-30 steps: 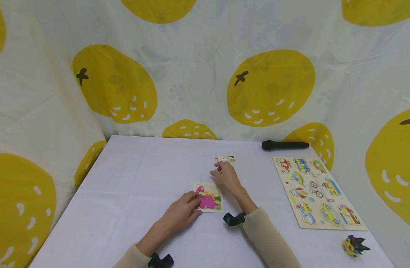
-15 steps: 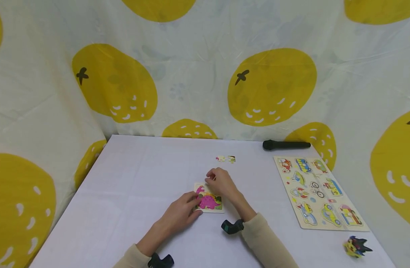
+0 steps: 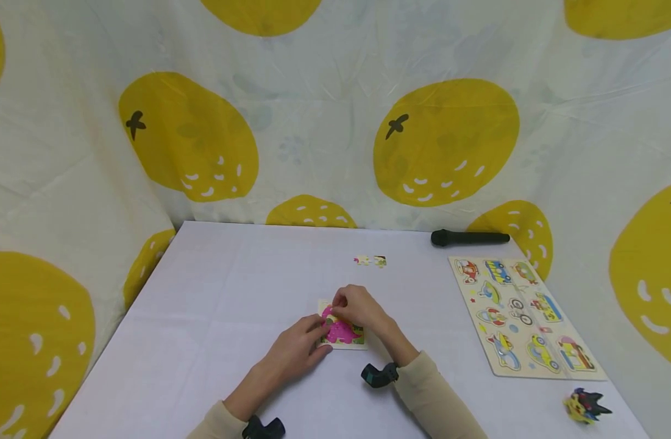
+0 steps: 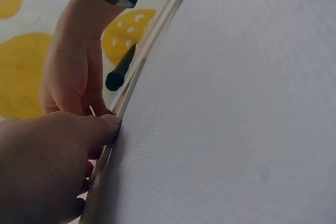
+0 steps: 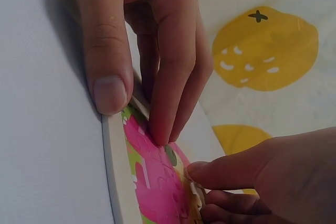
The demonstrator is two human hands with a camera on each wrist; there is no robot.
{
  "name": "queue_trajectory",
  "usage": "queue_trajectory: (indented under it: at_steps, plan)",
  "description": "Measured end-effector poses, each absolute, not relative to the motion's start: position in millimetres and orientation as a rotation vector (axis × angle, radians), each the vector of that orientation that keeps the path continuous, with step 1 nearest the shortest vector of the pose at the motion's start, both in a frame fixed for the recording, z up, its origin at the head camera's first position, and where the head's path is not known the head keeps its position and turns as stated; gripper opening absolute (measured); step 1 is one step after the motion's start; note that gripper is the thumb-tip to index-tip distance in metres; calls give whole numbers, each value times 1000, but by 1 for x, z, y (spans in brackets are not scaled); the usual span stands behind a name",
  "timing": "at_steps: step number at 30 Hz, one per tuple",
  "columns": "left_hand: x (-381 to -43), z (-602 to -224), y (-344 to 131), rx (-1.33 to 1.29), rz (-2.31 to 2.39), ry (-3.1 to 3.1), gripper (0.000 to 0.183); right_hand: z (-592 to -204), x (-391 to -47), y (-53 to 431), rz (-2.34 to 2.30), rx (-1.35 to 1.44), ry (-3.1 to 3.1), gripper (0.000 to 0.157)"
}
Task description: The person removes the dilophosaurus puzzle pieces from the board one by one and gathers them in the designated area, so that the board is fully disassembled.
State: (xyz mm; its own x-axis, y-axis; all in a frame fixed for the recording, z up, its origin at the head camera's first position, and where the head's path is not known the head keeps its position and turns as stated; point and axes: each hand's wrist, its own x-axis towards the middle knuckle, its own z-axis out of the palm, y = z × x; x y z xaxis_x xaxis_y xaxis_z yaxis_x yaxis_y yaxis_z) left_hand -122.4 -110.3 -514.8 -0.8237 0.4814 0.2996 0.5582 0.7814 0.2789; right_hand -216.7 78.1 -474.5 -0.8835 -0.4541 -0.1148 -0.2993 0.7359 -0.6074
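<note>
A small framed jigsaw puzzle (image 3: pixel 343 333) showing a pink dinosaur lies flat at the middle of the white table. My left hand (image 3: pixel 298 342) holds it at its left side; in the right wrist view the thumb (image 5: pixel 110 95) presses the frame's edge while a fingertip touches the picture. Over the far part of the puzzle, my right hand (image 3: pixel 361 306) pinches a small jigsaw piece (image 5: pixel 196 195), low against the picture and partly hidden by the fingers. Beyond the hands lie two loose jigsaw pieces, a pale one (image 3: pixel 361 260) and a darker one (image 3: pixel 380 261).
To the right is a wooden peg puzzle board (image 3: pixel 502 314) with vehicle shapes. A black microphone (image 3: pixel 469 238) lies at the table's far edge, and a small yellow and black figurine (image 3: pixel 584 405) stands near right. Behind hangs a curtain (image 3: pixel 313 134) printed with yellow fruit.
My right hand has come back from beside the loose pieces and down onto the far part of the puzzle. The left hand has kept its place.
</note>
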Motion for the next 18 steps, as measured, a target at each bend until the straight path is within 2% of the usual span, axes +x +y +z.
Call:
queue_trajectory:
  at_steps: [18]
  plan:
    - [-123,-518,-112,-837,-545,-2697,46,-473,-212,79,-874,-604,2618,11]
